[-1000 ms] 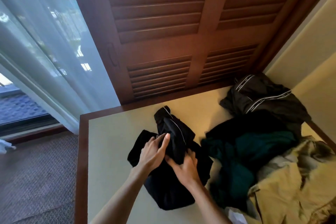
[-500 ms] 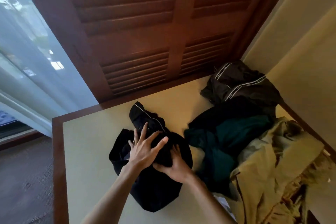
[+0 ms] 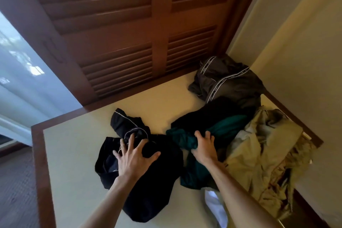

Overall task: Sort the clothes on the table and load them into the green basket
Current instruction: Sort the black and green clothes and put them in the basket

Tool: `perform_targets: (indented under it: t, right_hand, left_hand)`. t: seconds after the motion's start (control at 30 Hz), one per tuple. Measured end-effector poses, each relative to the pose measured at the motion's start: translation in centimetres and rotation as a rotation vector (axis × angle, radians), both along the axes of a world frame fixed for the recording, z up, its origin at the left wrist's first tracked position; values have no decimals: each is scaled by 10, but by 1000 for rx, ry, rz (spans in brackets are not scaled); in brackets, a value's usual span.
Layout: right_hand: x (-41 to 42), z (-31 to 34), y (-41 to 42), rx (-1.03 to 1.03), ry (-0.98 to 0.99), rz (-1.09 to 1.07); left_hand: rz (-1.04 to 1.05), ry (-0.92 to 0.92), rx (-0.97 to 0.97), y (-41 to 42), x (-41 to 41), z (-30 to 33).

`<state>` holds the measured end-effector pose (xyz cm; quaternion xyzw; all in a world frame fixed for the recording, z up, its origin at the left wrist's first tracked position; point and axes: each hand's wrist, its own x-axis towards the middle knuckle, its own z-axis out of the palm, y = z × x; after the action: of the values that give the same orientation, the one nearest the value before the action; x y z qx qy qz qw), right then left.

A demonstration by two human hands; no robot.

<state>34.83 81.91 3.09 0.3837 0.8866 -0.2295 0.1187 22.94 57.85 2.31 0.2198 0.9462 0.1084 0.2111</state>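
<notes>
Cloth everywhere on the desk (image 3: 77,146): the left hand (image 3: 132,159) presses flat, fingers spread, on the black garment (image 3: 148,187), while the right hand (image 3: 204,147) has its grip bunching the teal garment (image 3: 227,126). Both look soft, light and floppy; best gathered by a thick fold.

A lived-in room, a bedroom or hotel room by the look. Dark wooden louvred doors (image 3: 129,29), like a closet's, fill the far wall. Sheer white curtain (image 3: 20,72) over a bright window at far left. Carpeted floor (image 3: 14,181) below it, near left. A cream-topped table (image 3: 77,153) with dark wood edging stands in the corner against a plain cream wall (image 3: 305,52) at right. Loose clothes (image 3: 259,153) heaped on the tabletop.
</notes>
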Motion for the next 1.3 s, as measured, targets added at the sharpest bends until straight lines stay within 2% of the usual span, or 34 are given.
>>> perform_targets:
  t: [0.1,0.27,0.37,0.4,0.47,0.5,0.6,0.67,0.73,0.77,0.9,1.0,1.17,1.23,1.3]
  right_hand:
    - [-19,27,-12,-230,249,-51]
    - [-65,122,-30,-623,675,-127]
    - [-86,171,-20,-750,744,-145]
    - [-92,180,-15,-709,724,-110]
    - [-98,182,-5,-492,627,-11]
    - [-97,175,0,-356,518,33]
    - [-79,127,10,-20,9,223]
    - [-62,93,11,-68,-130,251]
    - [-54,68,3,-296,-66,202]
    - [-53,58,-4,-328,-65,227]
    - [-43,18,-40,96,-223,540]
    - [-34,-12,-49,194,-253,678]
    - [-40,-30,-42,309,-174,685]
    - [-46,-32,-42,364,-149,641]
    - [-57,-31,-48,367,-141,561]
  left_hand:
    - [85,28,-1,-27,3,-4]
    - [238,87,-9,-78,-8,-6]
    - [319,83,-2,-103,-17,-5]
    - [340,80,4,-108,-20,-5]
    - [369,76,19,-113,-21,-2]
    - [378,73,28,-113,-21,-2]
    - [402,71,39,-110,-19,-1]
    - [401,69,47,-109,-19,-3]
    - [393,70,58,-107,-20,-5]
    - [389,77,56,-105,-20,-6]
    - [375,80,60,-99,-19,-3]
    - [350,49,75,-101,-17,3]
    - [180,-156,241,-100,7,12]
    - [46,-182,199,-97,26,11]
    - [-80,-111,67,-92,44,5]
